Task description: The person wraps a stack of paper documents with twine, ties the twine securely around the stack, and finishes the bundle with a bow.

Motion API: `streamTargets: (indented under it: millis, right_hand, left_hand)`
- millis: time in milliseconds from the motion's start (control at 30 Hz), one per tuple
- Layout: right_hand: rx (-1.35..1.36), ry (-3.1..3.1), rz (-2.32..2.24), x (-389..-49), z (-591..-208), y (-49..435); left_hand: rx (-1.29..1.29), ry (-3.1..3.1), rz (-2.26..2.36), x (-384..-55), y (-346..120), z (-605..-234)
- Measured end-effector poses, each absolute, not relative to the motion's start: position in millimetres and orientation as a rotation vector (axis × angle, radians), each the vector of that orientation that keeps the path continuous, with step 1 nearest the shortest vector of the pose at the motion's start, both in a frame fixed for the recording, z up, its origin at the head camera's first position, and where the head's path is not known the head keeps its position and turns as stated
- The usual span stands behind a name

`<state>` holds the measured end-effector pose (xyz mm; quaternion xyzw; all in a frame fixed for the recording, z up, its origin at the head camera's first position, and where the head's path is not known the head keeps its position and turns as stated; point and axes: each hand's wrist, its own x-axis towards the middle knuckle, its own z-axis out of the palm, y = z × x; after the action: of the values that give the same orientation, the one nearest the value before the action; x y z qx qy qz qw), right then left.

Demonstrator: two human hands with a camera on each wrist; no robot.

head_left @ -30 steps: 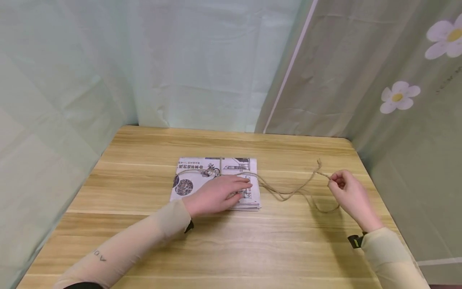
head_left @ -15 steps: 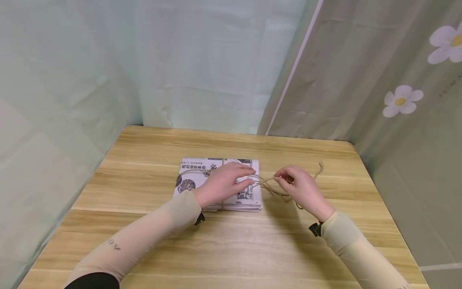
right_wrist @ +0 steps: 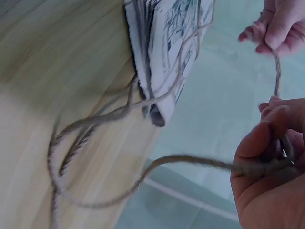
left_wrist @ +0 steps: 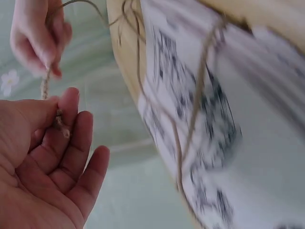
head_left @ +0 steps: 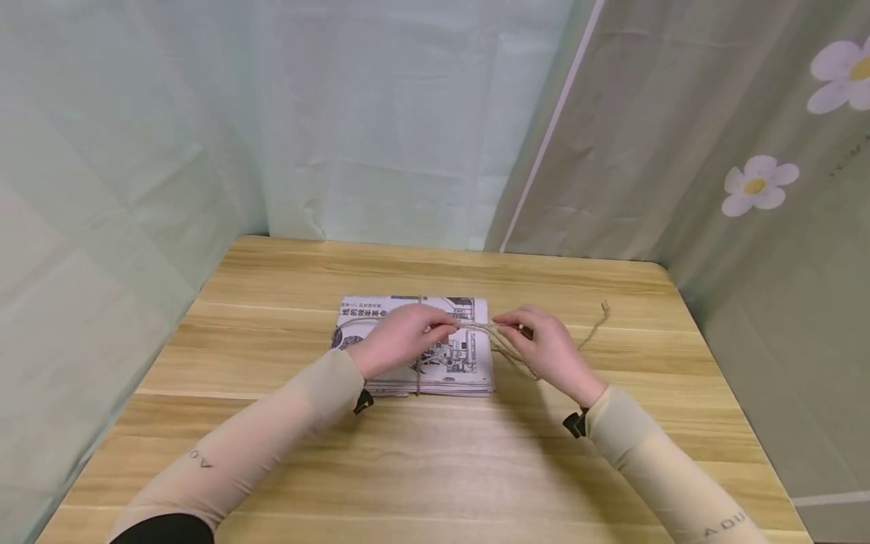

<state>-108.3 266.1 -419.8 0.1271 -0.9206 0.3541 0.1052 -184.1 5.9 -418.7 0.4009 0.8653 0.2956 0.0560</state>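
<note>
A folded stack of newspapers [head_left: 469,372] lies on the wooden table, with jute twine [right_wrist: 190,159] running around it and over its top. Above the stack, my left hand [head_left: 397,336] pinches the end of the twine between thumb and forefinger; its other fingers are loosely bent in the left wrist view. Just off the stack's right edge, my right hand [head_left: 544,347] pinches the same strand a short way along. Between the two hands the twine is stretched fairly straight. From the right hand the strand loops back toward the stack in the right wrist view.
Loose twine lies to the right of the stack, and a frayed twine end [head_left: 605,310] sticks out beyond my right hand. Pale curtains [head_left: 408,136] hang behind and beside the wooden table [head_left: 435,468].
My right hand has moved left from the table's right side to the stack, bringing the twine. The left hand has gone from lying over the stack to pinching the twine end.
</note>
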Motion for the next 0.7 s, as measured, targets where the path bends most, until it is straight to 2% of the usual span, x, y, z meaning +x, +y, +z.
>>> streamTargets:
  millis: [267,700]
  right_hand:
    - [0.187,-2.694,1.199,-105.7,-425.4,289.8]
    - [0.055,-2.703,1.218,-99.6,-429.7,318.3]
  left_hand:
    - [0.947,2.669,1.075,-204.7,-35.3,-410.3]
    - [0.704,2.765,1.109,-238.3,-81.7,-415.4]
